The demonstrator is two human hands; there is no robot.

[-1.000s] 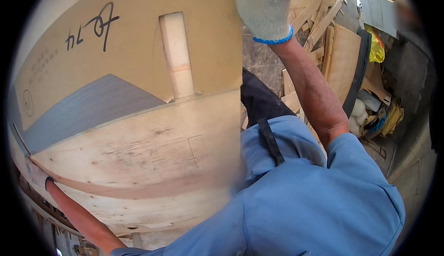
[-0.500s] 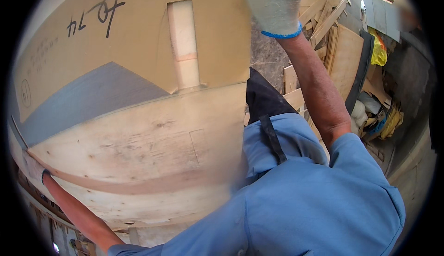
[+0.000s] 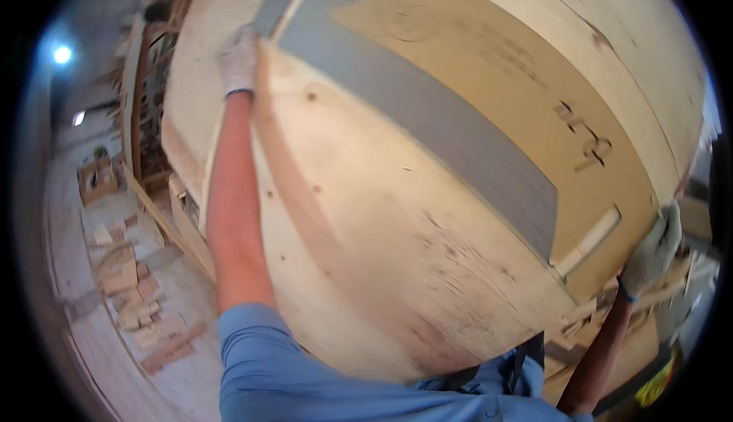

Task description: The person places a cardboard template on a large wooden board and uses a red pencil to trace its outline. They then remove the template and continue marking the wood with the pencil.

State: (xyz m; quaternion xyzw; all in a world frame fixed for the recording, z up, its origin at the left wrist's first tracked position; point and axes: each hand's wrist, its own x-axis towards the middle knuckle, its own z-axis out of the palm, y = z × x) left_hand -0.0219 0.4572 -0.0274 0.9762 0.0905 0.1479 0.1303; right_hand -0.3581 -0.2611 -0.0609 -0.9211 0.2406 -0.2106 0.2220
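Observation:
A large brown-and-grey template board (image 3: 489, 71) with slots cut near its ends lies over pale, knotted plywood (image 3: 366, 185). Pen marks run across its brown part. My left hand (image 3: 240, 59), in a pale glove, grips at the board's far left end, beside a slot; blur hides the exact finger placement. At the right end, my right hand (image 3: 655, 250), gloved with a blue cuff, is closed round the board's edge near the other slot. The plywood's near edge comes close to my body.
On the floor at left lie several wood offcuts (image 3: 137, 292) and a small wooden box (image 3: 97, 179). Wooden framing (image 3: 137, 86) stands beyond the plywood's left side. Scrap boards (image 3: 637, 338) and a yellow bag (image 3: 655, 385) are at lower right.
My view has swung to the left, so the board appears turned and more plywood shows. My left hand now appears higher, my right hand lower and farther right at the board's edge.

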